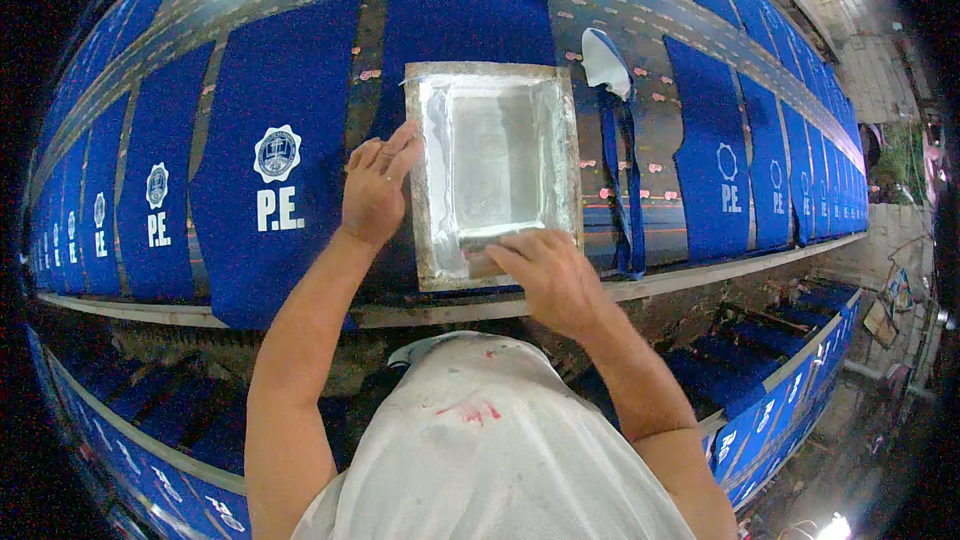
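A wooden screen printing frame (575,170) lies on a blue fabric piece (465,25) directly in front of me. Its pale mesh (497,155) has shiny white ink smeared round the inner edges. My left hand (378,185) grips the frame's left side, fingers bent against the rim. Inside the near end of the frame, my right hand (552,275) is closed round a squeegee (482,262), which rests across the mesh. The hand partly covers the squeegee, and slight blur softens its fingers. The frame hides most of the fabric beneath.
Blue fabric pieces with white prints (278,155) line the long table (380,316) on the left. More printed pieces (730,178) lie to the right. A folded blue and white fabric strip (622,160) sits beside the frame. Another table (195,455) with blue pieces stands behind me.
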A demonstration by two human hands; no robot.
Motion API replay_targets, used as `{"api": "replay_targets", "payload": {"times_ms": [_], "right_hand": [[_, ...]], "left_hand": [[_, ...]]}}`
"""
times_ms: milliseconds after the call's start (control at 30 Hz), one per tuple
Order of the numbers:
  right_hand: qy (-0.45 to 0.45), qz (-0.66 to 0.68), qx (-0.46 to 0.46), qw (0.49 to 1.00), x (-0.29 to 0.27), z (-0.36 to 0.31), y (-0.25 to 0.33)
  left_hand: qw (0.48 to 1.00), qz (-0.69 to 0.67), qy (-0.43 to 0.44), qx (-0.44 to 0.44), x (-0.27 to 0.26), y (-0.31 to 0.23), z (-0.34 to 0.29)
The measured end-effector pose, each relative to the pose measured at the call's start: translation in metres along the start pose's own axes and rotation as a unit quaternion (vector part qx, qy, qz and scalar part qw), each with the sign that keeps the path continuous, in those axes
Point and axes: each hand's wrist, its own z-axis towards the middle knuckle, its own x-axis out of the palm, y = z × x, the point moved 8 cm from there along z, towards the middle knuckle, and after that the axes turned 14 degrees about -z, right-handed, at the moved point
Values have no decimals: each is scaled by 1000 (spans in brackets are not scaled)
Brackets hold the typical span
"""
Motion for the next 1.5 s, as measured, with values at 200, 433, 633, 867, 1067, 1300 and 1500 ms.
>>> {"api": "replay_targets", "payload": {"times_ms": [200,433,633,867,1067,1300,1500], "right_hand": [[11,2,6,1000,-5,8,-6],[-13,20,54,998,-32,-10,-18],[-102,-76,2,992,-3,-37,16],[-166,-94,-28,981,16,13,-26],[-143,-95,-21,985,16,112,-87],[-70,-86,37,993,-5,178,-126],[-10,-42,-27,999,5,156,-110]], "left_hand": [[1000,-13,4,12,-1,0,0],[999,-35,4,20,-2,1,-3],[999,-25,-2,24,-3,0,-1],[1000,-11,6,15,-5,-2,0],[1000,-26,15,10,-5,-2,-1],[1000,-19,11,2,-1,2,-3],[1000,-1,28,-6,1,2,0]]}}
